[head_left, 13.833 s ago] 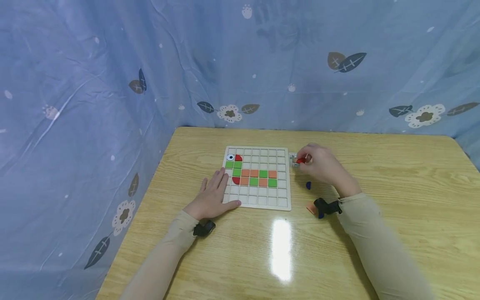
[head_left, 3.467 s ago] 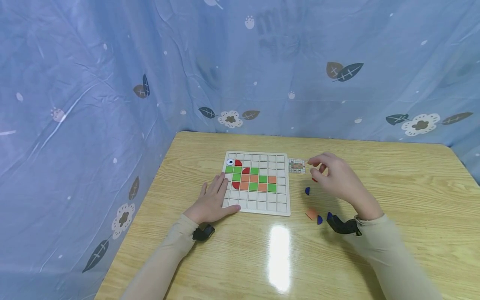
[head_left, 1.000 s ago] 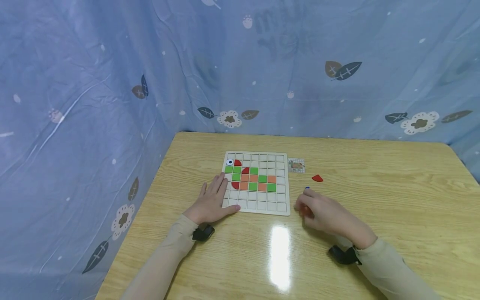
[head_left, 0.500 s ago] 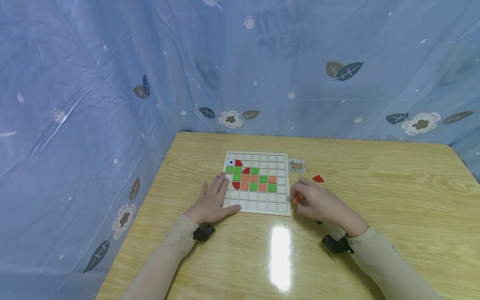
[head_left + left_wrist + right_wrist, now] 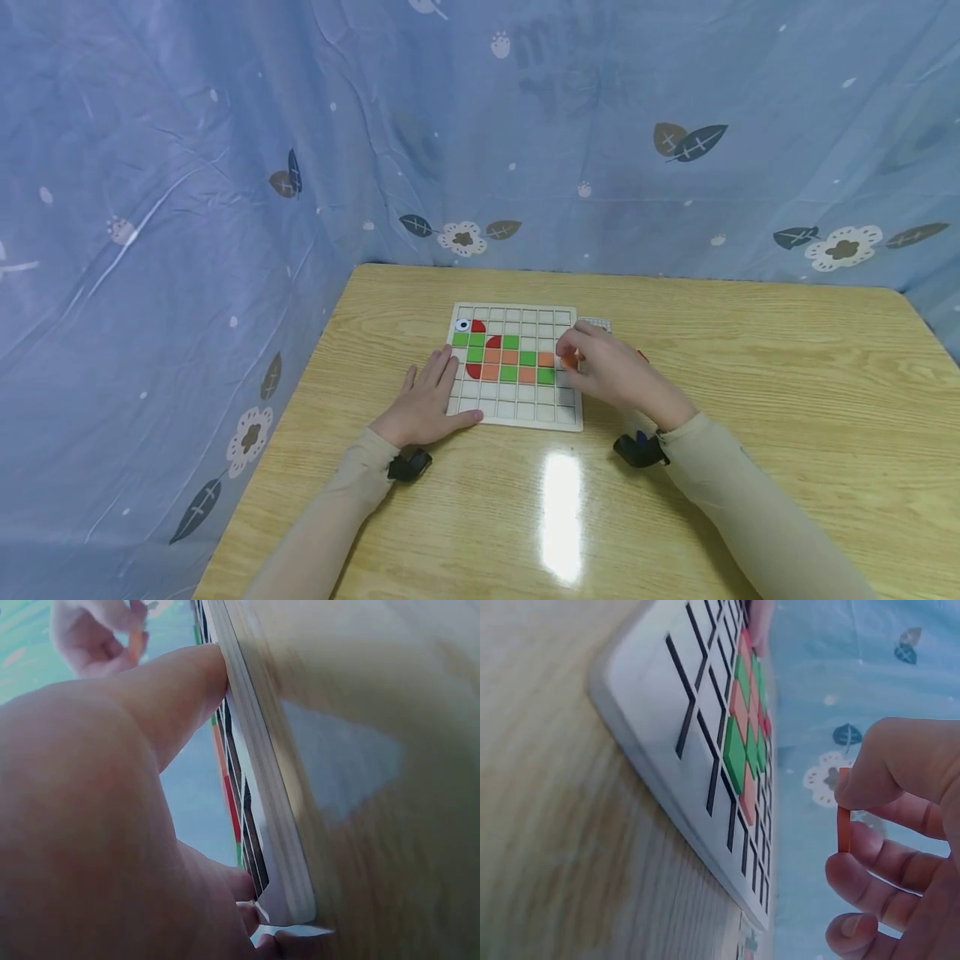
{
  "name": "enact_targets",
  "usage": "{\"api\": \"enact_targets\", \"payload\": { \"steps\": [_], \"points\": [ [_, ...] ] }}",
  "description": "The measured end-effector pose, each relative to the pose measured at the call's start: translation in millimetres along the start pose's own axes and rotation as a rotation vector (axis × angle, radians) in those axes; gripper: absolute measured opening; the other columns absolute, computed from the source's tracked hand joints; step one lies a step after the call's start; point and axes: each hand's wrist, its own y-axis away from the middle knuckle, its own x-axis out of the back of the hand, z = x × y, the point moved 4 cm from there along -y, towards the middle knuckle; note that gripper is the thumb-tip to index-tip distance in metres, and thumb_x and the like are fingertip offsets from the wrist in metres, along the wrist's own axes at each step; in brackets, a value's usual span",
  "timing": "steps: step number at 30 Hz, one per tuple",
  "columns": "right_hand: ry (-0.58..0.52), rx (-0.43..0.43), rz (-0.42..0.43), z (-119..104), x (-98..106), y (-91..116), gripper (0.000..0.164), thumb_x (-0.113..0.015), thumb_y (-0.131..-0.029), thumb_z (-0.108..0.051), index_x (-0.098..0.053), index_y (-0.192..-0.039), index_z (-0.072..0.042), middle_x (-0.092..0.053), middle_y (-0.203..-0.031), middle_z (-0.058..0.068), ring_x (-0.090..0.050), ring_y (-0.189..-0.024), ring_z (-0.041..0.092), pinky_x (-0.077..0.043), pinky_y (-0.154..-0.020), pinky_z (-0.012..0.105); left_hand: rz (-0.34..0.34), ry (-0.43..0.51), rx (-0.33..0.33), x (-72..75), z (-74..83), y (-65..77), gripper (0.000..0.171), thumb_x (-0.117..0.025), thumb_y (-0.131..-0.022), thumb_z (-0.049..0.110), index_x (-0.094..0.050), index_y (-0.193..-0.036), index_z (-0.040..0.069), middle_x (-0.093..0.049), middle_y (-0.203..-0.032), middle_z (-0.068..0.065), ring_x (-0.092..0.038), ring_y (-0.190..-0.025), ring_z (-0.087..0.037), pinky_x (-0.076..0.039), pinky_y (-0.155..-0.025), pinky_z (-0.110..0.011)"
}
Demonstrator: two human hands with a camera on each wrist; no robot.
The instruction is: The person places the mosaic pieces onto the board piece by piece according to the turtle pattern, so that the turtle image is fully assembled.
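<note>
My right hand is over the right edge of the white grid board, pinching an orange square tile between thumb and fingers. In the right wrist view the tile is held on edge, above the board. Flat at the board's left side, my left hand rests with straight fingers on its edge and the thumb at its near edge. Green tiles, orange tiles, red quarter-round pieces and a round eye piece sit in the grid's cells.
A small picture card lies at the board's right side, partly covered by my right hand. Just past that hand a bit of a red piece shows. A dark blue piece peeks out by the right wrist camera. A blue patterned curtain hangs behind the table.
A red quarter piece and a green tile joined the grid earlier. Another red piece was left on the table; my right hand took the orange tile and moved left over the board. The left hand stayed.
</note>
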Motion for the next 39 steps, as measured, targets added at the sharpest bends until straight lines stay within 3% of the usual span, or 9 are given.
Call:
{"api": "enact_targets", "payload": {
  "steps": [11, 19, 28, 39],
  "points": [
    [-0.07, -0.083, -0.1, 7, -11, -45, 0.014, -0.07, -0.092, -0.011, -0.067, -0.105, -0.011, -0.058, -0.098, 0.002, -0.058, -0.088, 0.02, -0.05, -0.076, 0.036, -0.005, 0.018, -0.011, 2.5, 1.9, 1.8, 0.107, -0.053, -0.098, 0.069, -0.008, -0.167, 0.001, 0.003, -0.176, -0.015, 0.003, -0.163, -0.033, -0.003, -0.127, -0.066],
    [-0.092, -0.082, -0.177, 10, -26, -66, 0.014, -0.068, -0.091, -0.005, -0.068, -0.105, -0.009, -0.059, -0.1, 0.005, -0.054, -0.085, 0.019, -0.048, -0.076, 0.035, -0.01, -0.001, -0.011, 2.3, 1.3, 0.8, 0.107, -0.051, -0.099, 0.07, -0.008, -0.167, 0.001, 0.003, -0.176, -0.015, 0.002, -0.163, -0.033, -0.004, -0.127, -0.066],
    [-0.118, -0.13, -0.267, 12, -37, -80, 0.015, -0.068, -0.094, -0.007, -0.069, -0.109, -0.01, -0.061, -0.107, 0.006, -0.056, -0.09, 0.02, -0.05, -0.081, 0.036, -0.009, -0.01, -0.007, 0.9, -0.8, -0.4, 0.107, -0.051, -0.098, 0.071, -0.008, -0.167, 0.001, 0.003, -0.176, -0.015, 0.002, -0.163, -0.033, -0.005, -0.127, -0.065],
    [-0.097, -0.138, -0.277, 13, -40, -81, 0.01, -0.068, -0.096, -0.008, -0.072, -0.105, -0.009, -0.062, -0.106, 0.008, -0.058, -0.09, 0.022, -0.052, -0.083, 0.038, 0.003, -0.013, -0.012, -0.7, -2.0, -1.1, 0.107, -0.052, -0.098, 0.071, -0.008, -0.167, 0.001, 0.003, -0.176, -0.016, 0.001, -0.163, -0.034, -0.005, -0.127, -0.066]
  ]
}}
